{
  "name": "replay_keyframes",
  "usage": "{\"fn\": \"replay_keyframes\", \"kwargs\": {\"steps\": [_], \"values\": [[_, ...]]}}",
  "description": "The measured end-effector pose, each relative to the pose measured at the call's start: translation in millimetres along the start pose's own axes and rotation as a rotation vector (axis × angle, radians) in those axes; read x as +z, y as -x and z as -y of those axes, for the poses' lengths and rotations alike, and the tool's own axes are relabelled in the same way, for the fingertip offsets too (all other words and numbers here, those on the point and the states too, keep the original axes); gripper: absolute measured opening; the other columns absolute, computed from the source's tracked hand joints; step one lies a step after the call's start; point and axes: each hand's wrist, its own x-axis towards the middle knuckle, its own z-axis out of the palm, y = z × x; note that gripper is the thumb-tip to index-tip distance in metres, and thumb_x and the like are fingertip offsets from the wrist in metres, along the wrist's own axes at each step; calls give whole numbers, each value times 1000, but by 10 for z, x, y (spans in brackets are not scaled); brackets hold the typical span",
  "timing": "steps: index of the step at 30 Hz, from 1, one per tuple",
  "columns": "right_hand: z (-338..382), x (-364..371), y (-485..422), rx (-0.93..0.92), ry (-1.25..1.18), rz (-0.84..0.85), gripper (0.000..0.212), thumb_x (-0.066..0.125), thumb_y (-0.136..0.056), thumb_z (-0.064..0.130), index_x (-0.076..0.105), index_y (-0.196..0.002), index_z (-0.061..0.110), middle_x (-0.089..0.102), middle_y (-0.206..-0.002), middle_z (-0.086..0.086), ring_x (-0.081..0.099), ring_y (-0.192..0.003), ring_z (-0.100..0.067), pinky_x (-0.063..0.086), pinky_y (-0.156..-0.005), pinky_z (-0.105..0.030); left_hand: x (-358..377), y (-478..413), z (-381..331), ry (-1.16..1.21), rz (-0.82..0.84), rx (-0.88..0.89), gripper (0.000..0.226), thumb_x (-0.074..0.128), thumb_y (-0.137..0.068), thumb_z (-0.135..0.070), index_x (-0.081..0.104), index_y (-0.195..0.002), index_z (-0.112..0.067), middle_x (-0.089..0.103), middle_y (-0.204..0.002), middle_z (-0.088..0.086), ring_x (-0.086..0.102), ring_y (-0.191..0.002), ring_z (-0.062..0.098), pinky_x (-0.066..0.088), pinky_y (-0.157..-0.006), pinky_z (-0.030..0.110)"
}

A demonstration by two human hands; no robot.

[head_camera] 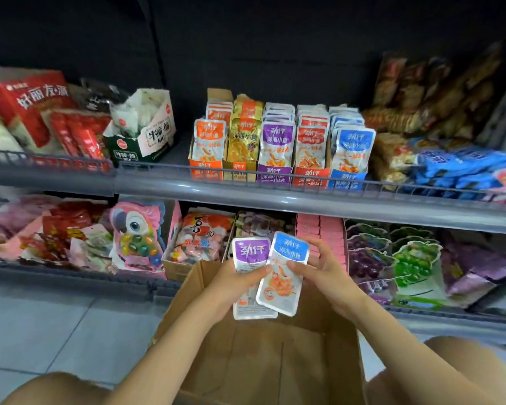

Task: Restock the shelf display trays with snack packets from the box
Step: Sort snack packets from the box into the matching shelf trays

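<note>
- Left hand [233, 284]: fingers clamped on the purple packet [250, 252], above the near cardboard box [260, 361].
- Right hand [324, 270]: fingers pinching the blue packet [279, 290], which overlaps the purple one.
- Display trays [272, 174] stand far, on the upper shelf [275, 195].

**One head-worn camera, tilted down**

You've got a single wide-angle view, worn on your head, facing forward and tilted down. It sits close. Your left hand [231, 283] and right hand [324, 276] meet at lower centre over the cardboard box [260, 361]. Your left knee [56, 388] and right knee [465, 372] edge the bottom corners, and the upper shelf [275, 197] bows across the middle.
</note>
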Motion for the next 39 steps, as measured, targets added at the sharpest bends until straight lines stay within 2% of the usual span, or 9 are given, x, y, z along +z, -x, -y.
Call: {"fn": "replay_keyframes", "kwargs": {"steps": [2,7,15,20,26,30,32,36,39], "values": [[185,-96,-15,-36,18,21,56,64,-84,3,43,-125,34,70,-106,-5,70,-92,-18,59,-67,-28,43,-28,-183,-8,28,17,13,70,-83,-19,63,-92,-25,73,-90,-9,69,-77,3,51,-60,15],[553,-314,-145,-89,-90,-73,51,63,-86,3,48,-132,21,67,-115,-12,67,-100,-26,59,-76,-36,197,-92,-551,-69,145,26,27,76,-77,-14,65,-101,-23,74,-96,-6,70,-90,10,53,-71,20],[981,-553,-237,43,-444,186,45,62,-76,3,59,-120,15,69,-111,-15,69,-92,-21,59,-76,-29,248,-328,-964,-112,153,110,40,78,-75,-19,62,-111,-20,72,-107,-4,66,-101,9,51,-90,29],[1154,-771,-347,-110,-88,55,49,60,-85,-5,50,-129,14,69,-110,-10,70,-88,-17,59,-73,-28,351,-525,-1026,-194,135,68,36,79,-75,-25,65,-108,-23,72,-104,-8,66,-100,11,49,-94,35],[1625,-1159,-586,-387,96,-198,44,65,-82,-4,56,-119,19,67,-104,-6,66,-89,-20,59,-70,-30,498,-707,-1201,-101,130,28,15,66,-87,-19,67,-102,-18,71,-104,2,66,-94,15,51,-77,28],[1909,-1427,-801,-611,279,-353,37,60,-87,-2,57,-115,21,62,-110,1,62,-92,-3,55,-73,-14,542,-820,-1276,-4,95,-34,18,58,-92,-14,65,-108,-10,72,-104,6,68,-94,21,52,-88,40],[1898,-1475,-934,-626,439,-352,38,61,-87,-1,56,-122,14,59,-114,6,61,-98,-3,53,-76,-12,563,-841,-1288,20,113,-28,12,57,-93,-12,65,-101,-14,74,-97,0,69,-90,17,53,-86,39],[1714,-1472,-1146,-537,742,-305,45,66,-85,10,56,-128,21,60,-122,2,59,-112,-16,52,-92,-37,586,-823,-1321,11,109,-1,14,60,-90,-12,63,-102,-17,72,-94,-1,67,-85,13,53,-72,28],[1668,-1436,-1188,-537,1019,-294,51,67,-86,20,50,-134,25,48,-110,2,50,-108,-18,44,-92,-29,570,-791,-1334,0,69,32,19,65,-87,-17,62,-106,-19,70,-99,-1,66,-86,11,52,-68,26]]}}
